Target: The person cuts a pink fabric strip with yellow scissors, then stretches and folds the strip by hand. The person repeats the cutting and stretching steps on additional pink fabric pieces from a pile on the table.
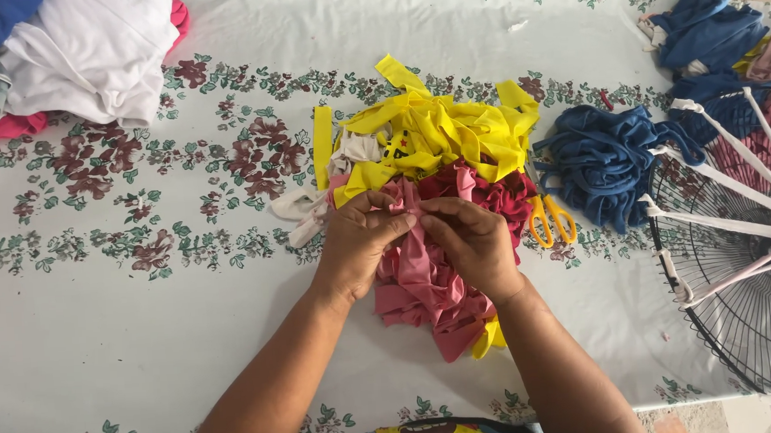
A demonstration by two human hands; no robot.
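My left hand (356, 245) and my right hand (472, 242) meet at the middle of the table, both pinching one pink fabric strip (409, 208) between the fingertips. Below the hands lies a heap of pink strips (431, 298). Behind it sit dark red strips (500, 192) and a pile of yellow strips (438, 133). Yellow-handled scissors (551, 218) rest just to the right of my right hand.
A bundle of blue strips (600, 159) lies right of the scissors. A round wire fan grille (747, 301) wrapped with white strips overhangs the right edge. Folded clothes (81, 52) are stacked at the far left, more fabric (713, 31) at the far right. A floral tablecloth (138, 258) covers the table.
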